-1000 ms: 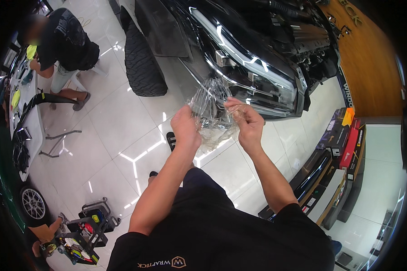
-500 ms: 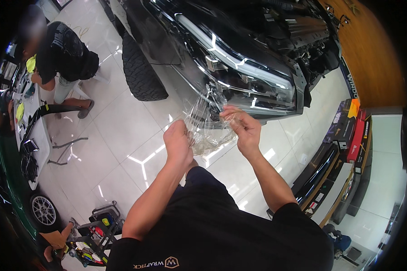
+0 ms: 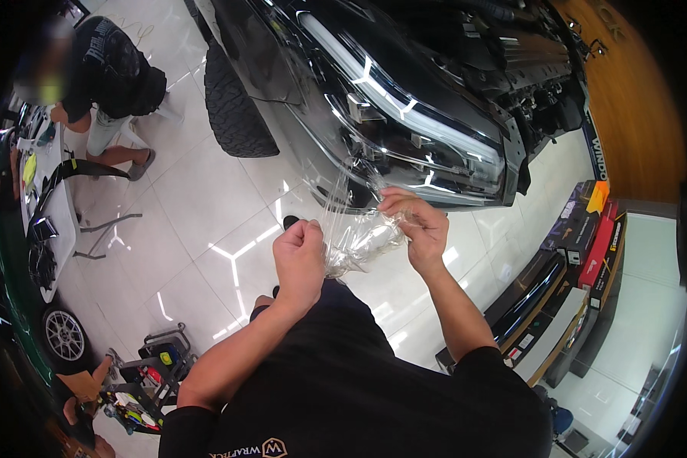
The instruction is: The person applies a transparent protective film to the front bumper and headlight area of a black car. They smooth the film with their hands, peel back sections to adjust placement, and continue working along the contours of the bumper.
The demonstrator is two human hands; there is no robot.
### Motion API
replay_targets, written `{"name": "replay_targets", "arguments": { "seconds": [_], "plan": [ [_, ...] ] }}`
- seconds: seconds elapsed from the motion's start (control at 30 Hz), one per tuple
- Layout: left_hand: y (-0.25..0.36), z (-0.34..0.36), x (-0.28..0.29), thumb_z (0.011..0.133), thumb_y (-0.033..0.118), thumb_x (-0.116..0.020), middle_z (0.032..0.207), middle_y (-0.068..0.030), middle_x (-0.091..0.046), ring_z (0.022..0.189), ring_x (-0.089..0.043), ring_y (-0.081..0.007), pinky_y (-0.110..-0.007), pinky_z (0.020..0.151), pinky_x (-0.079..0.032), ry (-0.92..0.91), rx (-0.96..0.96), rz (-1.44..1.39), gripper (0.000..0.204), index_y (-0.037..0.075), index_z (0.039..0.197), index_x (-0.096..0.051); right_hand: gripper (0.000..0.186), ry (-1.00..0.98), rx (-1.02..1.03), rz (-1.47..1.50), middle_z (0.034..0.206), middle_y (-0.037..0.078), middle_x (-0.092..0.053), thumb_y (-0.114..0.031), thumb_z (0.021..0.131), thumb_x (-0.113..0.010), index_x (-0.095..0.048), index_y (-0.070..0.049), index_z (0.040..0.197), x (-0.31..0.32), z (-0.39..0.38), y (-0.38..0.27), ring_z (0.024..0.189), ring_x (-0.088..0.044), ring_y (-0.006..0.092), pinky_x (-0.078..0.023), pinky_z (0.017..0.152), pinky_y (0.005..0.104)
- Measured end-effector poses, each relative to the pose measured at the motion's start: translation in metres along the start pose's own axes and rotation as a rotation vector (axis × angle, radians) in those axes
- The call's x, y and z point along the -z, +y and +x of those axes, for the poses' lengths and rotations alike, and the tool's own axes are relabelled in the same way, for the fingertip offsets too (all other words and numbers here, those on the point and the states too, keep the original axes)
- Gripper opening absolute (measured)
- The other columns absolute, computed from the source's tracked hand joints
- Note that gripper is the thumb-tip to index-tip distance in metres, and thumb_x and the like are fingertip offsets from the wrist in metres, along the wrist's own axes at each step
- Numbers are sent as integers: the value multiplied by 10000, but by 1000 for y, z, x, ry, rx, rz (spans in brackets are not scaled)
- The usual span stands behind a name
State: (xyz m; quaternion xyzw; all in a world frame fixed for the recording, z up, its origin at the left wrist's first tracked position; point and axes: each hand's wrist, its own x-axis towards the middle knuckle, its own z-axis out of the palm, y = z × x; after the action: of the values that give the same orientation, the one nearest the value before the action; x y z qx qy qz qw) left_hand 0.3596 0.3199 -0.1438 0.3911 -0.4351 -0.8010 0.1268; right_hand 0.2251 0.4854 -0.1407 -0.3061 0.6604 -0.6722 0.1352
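A clear, crinkled plastic film stretches between my hands and hangs down in folds. My left hand is closed in a fist on its left edge. With thumb and fingers pinched, my right hand grips the right side of it. The film's upper part runs up toward the lower corner of a car headlight; whether it still touches the lens I cannot tell. The headlight sits in a dark car front, just beyond my hands.
A tyre stands left of the headlight. At left, a person works by a white table with parts on it. A tool cart is lower left. Long boxes line the right side, near a wooden panel.
Both hands, still holding the film, have come slightly lower in the picture, toward my body. The view has shifted a little, and the film looks stretched further down from the headlight.
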Motion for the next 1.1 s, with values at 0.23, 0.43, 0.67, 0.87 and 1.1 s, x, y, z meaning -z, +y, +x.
{"name": "replay_targets", "arguments": {
  "seconds": [0.23, 0.43, 0.67, 0.87, 1.1],
  "plan": [
    [-3, -10, -1, 1049, 119, -574, 636, 84, -422, 576, -321, -5, -248, 487, -248, -7, -75, 79, 374, 72, 690, -479, 179, -52, 26, -54, 1006, 192, -731, 11, 820, -561, -685, 72, 933, 8, 1, 1, 1180, -637, 365, -437, 1093, 495],
    [-19, -17, 0, 1039, 114, -587, 629, 84, -398, 579, -313, -10, -259, 492, -243, 18, -178, 37, 389, 63, 675, -457, 178, -40, -13, -37, 1003, 203, -727, -20, 837, -556, -673, 81, 927, 9, -6, 0, 1184, -624, 370, -416, 1106, 505],
    [-36, -28, -4, 1029, 125, -598, 601, 84, -381, 567, -306, -11, -264, 492, -240, 67, -226, 54, 383, 52, 676, -468, 208, -134, 74, -59, 1017, 195, -731, -38, 821, -555, -677, 82, 939, 18, -5, 8, 1186, -627, 365, -417, 1106, 490],
    [-55, -44, -20, 1027, 148, -602, 597, 78, -408, 565, -325, -15, -267, 492, -251, 154, -337, 95, 379, 35, 682, -495, 202, -233, 148, -81, 1021, 178, -734, -38, 830, -564, -687, 73, 944, 33, -2, 18, 1181, -635, 349, -437, 1088, 469],
    [-92, -49, -43, 1025, 168, -598, 590, 60, -435, 568, -341, -25, -279, 497, -269, 295, -475, 11, 379, 18, 684, -526, 232, -270, 142, -77, 1053, 163, -735, 4, 827, -546, -708, 82, 973, 43, 2, 30, 1192, -644, 311, -470, 1060, 420]
  ]
}}
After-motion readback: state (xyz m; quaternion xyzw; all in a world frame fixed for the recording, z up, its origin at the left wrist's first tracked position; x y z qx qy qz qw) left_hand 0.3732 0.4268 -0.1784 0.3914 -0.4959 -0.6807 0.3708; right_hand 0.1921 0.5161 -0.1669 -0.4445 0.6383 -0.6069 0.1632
